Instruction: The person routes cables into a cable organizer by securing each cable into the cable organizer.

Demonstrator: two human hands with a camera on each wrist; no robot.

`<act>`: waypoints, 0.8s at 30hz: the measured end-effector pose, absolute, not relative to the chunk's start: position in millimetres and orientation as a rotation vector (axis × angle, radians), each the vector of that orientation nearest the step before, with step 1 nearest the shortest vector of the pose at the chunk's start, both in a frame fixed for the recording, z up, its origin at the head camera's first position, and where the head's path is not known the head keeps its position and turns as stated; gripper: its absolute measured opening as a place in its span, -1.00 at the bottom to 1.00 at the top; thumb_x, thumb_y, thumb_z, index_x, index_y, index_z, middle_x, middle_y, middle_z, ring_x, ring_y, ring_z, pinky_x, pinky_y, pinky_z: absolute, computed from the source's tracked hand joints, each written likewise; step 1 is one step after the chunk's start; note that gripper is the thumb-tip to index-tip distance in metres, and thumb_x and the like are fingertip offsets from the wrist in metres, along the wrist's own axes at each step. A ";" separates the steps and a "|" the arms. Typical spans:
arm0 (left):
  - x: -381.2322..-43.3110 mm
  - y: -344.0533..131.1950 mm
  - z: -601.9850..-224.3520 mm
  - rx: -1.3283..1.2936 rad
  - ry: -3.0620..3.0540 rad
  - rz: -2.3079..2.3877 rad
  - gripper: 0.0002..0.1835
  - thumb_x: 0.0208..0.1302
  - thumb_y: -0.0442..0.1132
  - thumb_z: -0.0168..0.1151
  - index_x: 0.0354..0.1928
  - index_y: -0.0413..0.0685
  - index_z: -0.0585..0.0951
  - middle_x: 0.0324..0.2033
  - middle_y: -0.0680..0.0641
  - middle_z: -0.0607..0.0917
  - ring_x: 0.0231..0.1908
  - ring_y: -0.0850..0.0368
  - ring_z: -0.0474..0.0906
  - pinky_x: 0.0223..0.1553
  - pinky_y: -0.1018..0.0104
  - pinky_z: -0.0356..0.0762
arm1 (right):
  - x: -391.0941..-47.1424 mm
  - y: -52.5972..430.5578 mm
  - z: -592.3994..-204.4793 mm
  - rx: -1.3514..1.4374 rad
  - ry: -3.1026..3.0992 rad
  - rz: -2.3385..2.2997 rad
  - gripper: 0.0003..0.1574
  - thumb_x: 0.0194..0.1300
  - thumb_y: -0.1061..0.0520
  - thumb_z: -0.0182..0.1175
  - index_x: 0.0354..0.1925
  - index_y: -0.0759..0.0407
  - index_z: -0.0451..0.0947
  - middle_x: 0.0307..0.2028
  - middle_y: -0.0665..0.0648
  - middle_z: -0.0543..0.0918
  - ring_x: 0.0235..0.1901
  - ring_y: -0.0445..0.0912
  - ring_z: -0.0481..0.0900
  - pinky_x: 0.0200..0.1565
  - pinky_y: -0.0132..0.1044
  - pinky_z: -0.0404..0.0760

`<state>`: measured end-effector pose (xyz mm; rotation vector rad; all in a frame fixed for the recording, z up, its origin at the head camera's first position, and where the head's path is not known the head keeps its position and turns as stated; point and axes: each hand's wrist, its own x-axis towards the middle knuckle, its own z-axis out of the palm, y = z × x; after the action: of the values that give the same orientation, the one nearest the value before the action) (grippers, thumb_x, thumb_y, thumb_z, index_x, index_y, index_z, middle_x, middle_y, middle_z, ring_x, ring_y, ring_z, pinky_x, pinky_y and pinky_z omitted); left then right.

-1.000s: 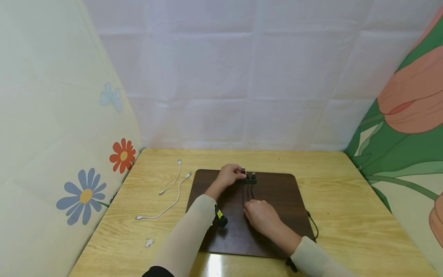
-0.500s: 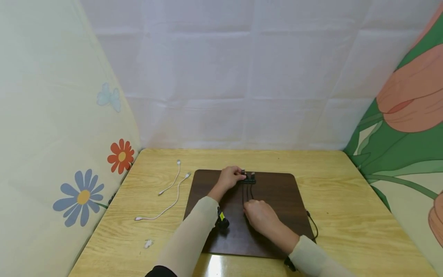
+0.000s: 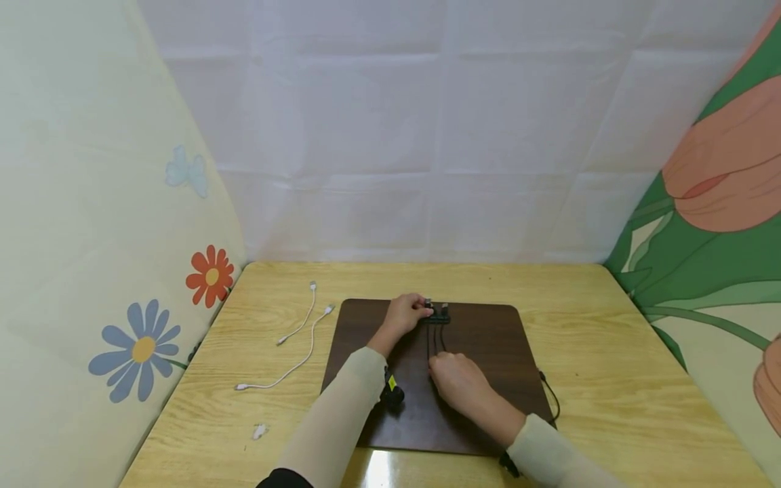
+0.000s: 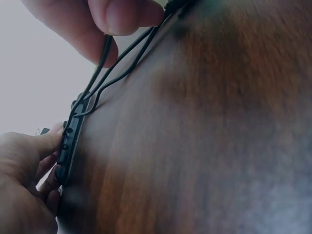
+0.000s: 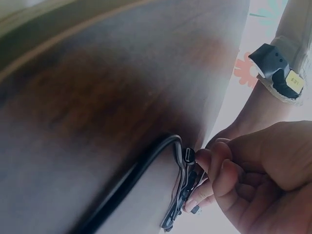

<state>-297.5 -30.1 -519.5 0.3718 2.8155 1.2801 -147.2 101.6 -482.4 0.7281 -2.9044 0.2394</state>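
Note:
In the head view my left hand (image 3: 405,315) holds a small black bar (image 3: 438,317) near the far edge of a dark wood-grain board (image 3: 494,346). The left wrist view shows the thumb and fingers on either side of this bar (image 4: 71,136), which has a row of round knobs. Metal USB plugs (image 3: 444,310) stick up behind it. Several thin black cables (image 4: 139,54) run from it toward me. My right hand (image 3: 460,379) pinches a cable over the middle of the board. At its fingertips, a small connector (image 5: 189,155) shows in the right wrist view.
Two white charging cables (image 3: 305,356) lie on the wooden table (image 3: 610,339) left of the board, with a small white piece (image 3: 260,431) nearer me. A black cable (image 3: 552,396) loops out past the board's right edge. Printed cloth hangs around the table.
The head view has drifted slightly. Both hands keep their grips on the bar and the cable, with hardly any movement.

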 end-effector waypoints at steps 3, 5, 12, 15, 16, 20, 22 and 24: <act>-297.0 -29.7 -520.3 0.361 2.820 1.264 -0.74 0.33 -0.06 0.38 -0.07 -0.04 0.73 -0.22 0.01 0.79 -0.13 0.04 0.68 -0.06 0.15 0.61 | -146.7 101.6 -481.7 0.723 -2.908 0.246 -0.73 0.28 0.26 0.35 -0.55 0.22 0.56 -0.59 0.14 0.54 -0.58 0.09 0.60 -0.56 -0.08 0.58; -296.8 -29.2 -521.4 0.358 2.814 1.264 -0.72 0.34 -0.04 0.38 -0.03 -0.03 0.73 -0.20 0.02 0.79 -0.11 0.04 0.68 -0.03 0.14 0.61 | -146.6 101.8 -481.5 0.714 -2.909 0.244 -0.72 0.29 0.26 0.34 -0.55 0.21 0.56 -0.59 0.14 0.55 -0.58 0.10 0.61 -0.57 -0.08 0.59; -296.4 -27.4 -523.0 0.344 2.809 1.271 -0.70 0.34 -0.02 0.37 0.00 0.00 0.72 -0.19 0.05 0.79 -0.07 0.05 0.68 0.08 0.08 0.57 | -146.9 103.8 -481.3 0.703 -2.904 0.198 -0.71 0.25 0.35 0.30 -0.59 0.20 0.53 -0.61 0.13 0.54 -0.60 0.09 0.60 -0.60 -0.11 0.58; -295.9 -26.4 -522.9 0.345 2.830 1.252 -0.71 0.35 0.00 0.36 -0.02 0.02 0.72 -0.20 0.06 0.79 -0.07 0.06 0.67 0.15 0.03 0.52 | -146.6 104.4 -480.6 0.698 -2.904 0.200 -0.71 0.24 0.35 0.31 -0.59 0.21 0.52 -0.62 0.13 0.54 -0.61 0.09 0.60 -0.61 -0.11 0.57; -295.7 -26.1 -522.8 0.348 2.837 1.248 -0.71 0.35 0.00 0.36 -0.02 0.02 0.72 -0.20 0.07 0.79 -0.07 0.06 0.67 0.17 0.02 0.50 | -146.6 104.4 -480.5 0.696 -2.902 0.200 -0.71 0.23 0.35 0.31 -0.59 0.21 0.52 -0.62 0.14 0.54 -0.61 0.09 0.60 -0.61 -0.11 0.57; -295.8 -25.1 -522.7 0.331 2.840 1.260 -0.75 0.35 -0.02 0.36 -0.06 0.02 0.72 -0.21 0.06 0.79 -0.08 0.06 0.67 0.16 0.03 0.50 | -146.2 103.2 -478.8 0.699 -2.900 0.178 -0.72 0.20 0.38 0.31 -0.60 0.22 0.52 -0.61 0.14 0.54 -0.61 0.09 0.60 -0.61 -0.10 0.58; -296.4 -24.7 -523.1 0.304 2.844 1.256 -0.76 0.35 -0.02 0.37 -0.10 0.02 0.71 -0.22 0.06 0.78 -0.12 0.08 0.67 0.12 0.07 0.52 | -146.0 102.1 -478.4 0.709 -2.900 0.164 -0.73 0.17 0.40 0.31 -0.59 0.22 0.53 -0.61 0.15 0.55 -0.61 0.09 0.60 -0.60 -0.10 0.59; -296.8 -24.5 -523.3 0.266 2.848 1.247 -0.77 0.34 -0.01 0.37 -0.12 0.02 0.70 -0.24 0.07 0.77 -0.15 0.09 0.66 0.04 0.12 0.55 | -145.7 100.9 -478.3 0.719 -2.898 0.146 -0.75 0.15 0.42 0.30 -0.59 0.23 0.53 -0.61 0.15 0.55 -0.60 0.09 0.60 -0.59 -0.09 0.60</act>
<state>-296.8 -24.5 -523.3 0.2659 2.8480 1.2472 -145.7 100.9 -478.3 0.7189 -2.8984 0.1461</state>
